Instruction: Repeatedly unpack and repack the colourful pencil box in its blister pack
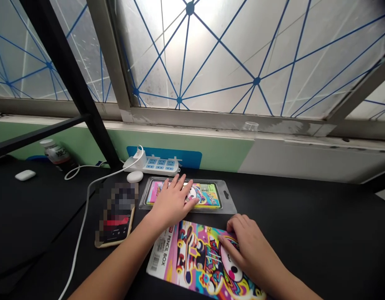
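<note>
My left hand [172, 202] lies with spread fingers on a clear plastic blister pack [228, 204]. Inside the pack is a colourful pencil box [211, 196], partly covered by the hand. Closer to me, a bright printed card [195, 258] marked "PENCIL BOX" rests on the black table, with a barcode at its left end. My right hand [251, 246] holds the card's right part, thumb over the printed face and fingers curled at the far edge. The fingertips underneath are hidden.
Left of the pack are a phone [117, 225], a white round case [135, 177] and a white cable [82, 233] leading to a power strip [161, 164]. A bottle [57, 154] and a white earbud case [25, 175] stand further left. A black metal post [70, 79] rises there.
</note>
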Available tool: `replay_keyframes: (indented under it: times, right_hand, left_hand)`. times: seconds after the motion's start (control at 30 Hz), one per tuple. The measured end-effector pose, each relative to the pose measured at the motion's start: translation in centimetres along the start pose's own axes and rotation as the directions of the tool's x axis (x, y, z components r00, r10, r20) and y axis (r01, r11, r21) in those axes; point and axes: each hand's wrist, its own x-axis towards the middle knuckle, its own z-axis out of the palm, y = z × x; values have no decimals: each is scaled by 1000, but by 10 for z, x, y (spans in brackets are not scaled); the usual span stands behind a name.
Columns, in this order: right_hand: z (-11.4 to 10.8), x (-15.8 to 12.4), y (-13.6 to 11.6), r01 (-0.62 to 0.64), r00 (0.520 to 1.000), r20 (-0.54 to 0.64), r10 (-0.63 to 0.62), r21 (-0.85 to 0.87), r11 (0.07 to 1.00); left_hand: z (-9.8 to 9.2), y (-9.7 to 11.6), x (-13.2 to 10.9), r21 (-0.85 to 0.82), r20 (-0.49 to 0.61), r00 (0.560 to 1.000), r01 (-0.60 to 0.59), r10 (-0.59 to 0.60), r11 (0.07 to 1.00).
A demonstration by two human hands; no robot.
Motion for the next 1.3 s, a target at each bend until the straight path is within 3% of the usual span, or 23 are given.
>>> replay_keyframes:
  times: [0.1, 0.2, 0.3, 0.4, 0.5, 0.57, 0.67, 0.77, 0.97, 1.13, 1.3]
  right_hand:
    - [-10, -3, 1, -25, 998, 55, 22, 52, 998]
    - [-34, -1, 17, -30, 983, 185, 5, 135, 990]
    - [-62, 15, 55, -112, 943, 331, 47, 180, 977]
    - [-74, 37, 107, -253, 879, 460, 127, 224, 941]
    - [-67, 51, 150, -348, 853, 475, 219, 203, 915]
    - [-57, 52, 163, -342, 902, 338, 268, 182, 922]
    - [-42, 47, 155, -281, 958, 94, 269, 154, 947]
    - [-34, 45, 128, -245, 969, 25, 245, 195, 950]
    - [-27, 49, 88, -231, 973, 62, 222, 252, 940]
    - [-30, 43, 104, -281, 950, 213, 229, 265, 922]
    - [-32, 42, 127, -382, 922, 170, 348, 259, 887]
  left_hand:
    - [-1, -4, -5, -22, 6, 1000, -13, 13, 1000]
    - [-5, -7, -9, -48, 20, 1000, -21, 22, 999]
    - [-10, -8, -12, -67, 50, 999, -16, 19, 998]
    - [-14, -7, -13, -67, 80, 997, -14, 19, 998]
    - [-16, -6, -14, -71, 95, 995, -25, 32, 997]
    - [-17, -5, -16, -81, 101, 994, -28, 37, 996]
    - [-16, -2, -18, -95, 104, 993, -38, 48, 995]
    - [-15, 2, -19, -95, 106, 992, -54, 64, 994]
    - [-10, 8, -19, -88, 101, 992, -66, 75, 994]
    - [-8, 8, -19, -84, 92, 993, -70, 77, 994]
    - [-10, 7, -19, -67, 111, 991, -70, 77, 995]
